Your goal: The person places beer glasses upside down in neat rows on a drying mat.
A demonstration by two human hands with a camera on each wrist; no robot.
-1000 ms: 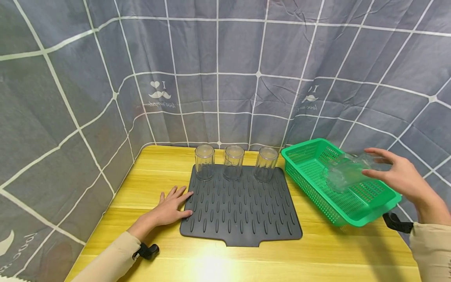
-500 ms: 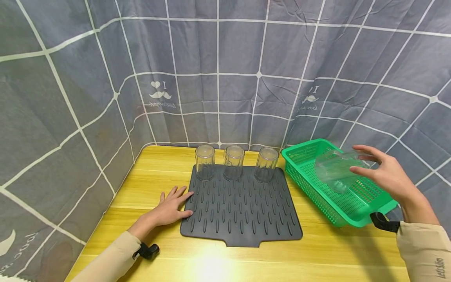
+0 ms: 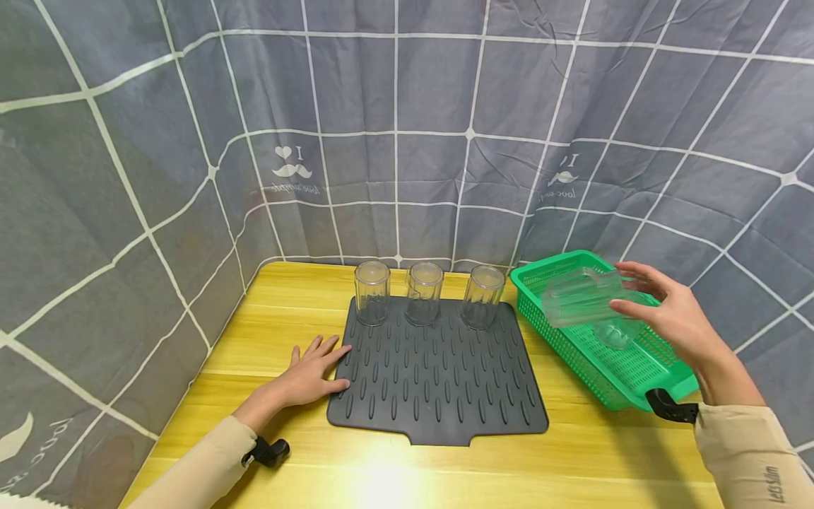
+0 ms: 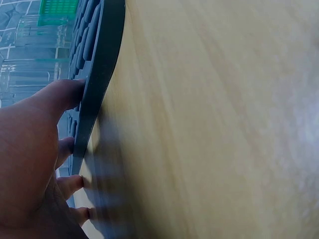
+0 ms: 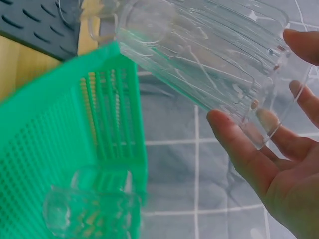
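Note:
My right hand [image 3: 680, 318] grips a clear glass mug [image 3: 575, 297] around its base end, the thumb on the near side. The mug lies tilted in the air over the green basket [image 3: 562, 353], its mouth end toward the left. Below it in the basket lies another clear mug [image 5: 94, 214]. Three glass mugs, one left [image 3: 372, 297], one middle [image 3: 423, 297] and one right [image 3: 481, 300], stand upside down along the back of the dark ridged mat [image 3: 439, 382]. With fingers spread, my left hand [image 3: 305, 378] rests at the mat's left edge, thumb and index finger touching it.
The basket, with perforated walls, stands on the wooden table [image 3: 305, 459] to the right of the mat. A grey curtain [image 3: 432, 170] with white grid lines hangs behind the table and along its sides.
My right hand has moved left with the mug, bringing it from the basket's right part toward its left rim. The second mug in the basket shows more clearly. My left hand has stayed in place.

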